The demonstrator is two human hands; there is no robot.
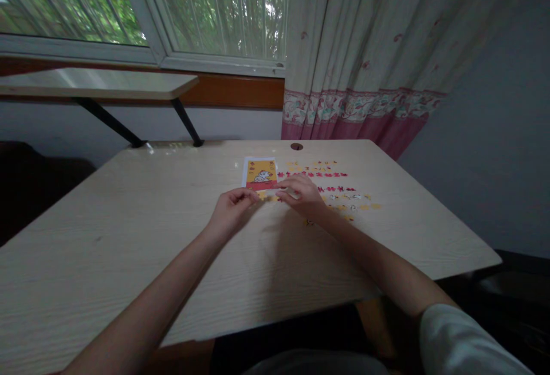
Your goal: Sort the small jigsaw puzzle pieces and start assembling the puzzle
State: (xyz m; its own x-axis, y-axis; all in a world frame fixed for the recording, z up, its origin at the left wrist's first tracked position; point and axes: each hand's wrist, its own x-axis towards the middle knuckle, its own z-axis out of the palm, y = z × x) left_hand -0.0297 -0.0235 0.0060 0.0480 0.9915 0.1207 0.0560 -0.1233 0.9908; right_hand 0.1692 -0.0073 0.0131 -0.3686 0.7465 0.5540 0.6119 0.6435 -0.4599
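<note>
My left hand is closed in a pinch just below the picture card, with a yellow jigsaw piece at its fingertips. My right hand hovers by the card's lower right corner, thumb and forefinger apart, nothing visible between them. The picture card has a white border and shows a white cartoon animal on yellow above a red band. Right of it lie rows of loose jigsaw pieces: red ones, more red ones and yellow-and-white ones. My right hand and forearm cover some pieces.
The pale wooden table has a round cable hole near its back edge. A raised shelf on black legs stands at the back left. Behind are a window and a long curtain.
</note>
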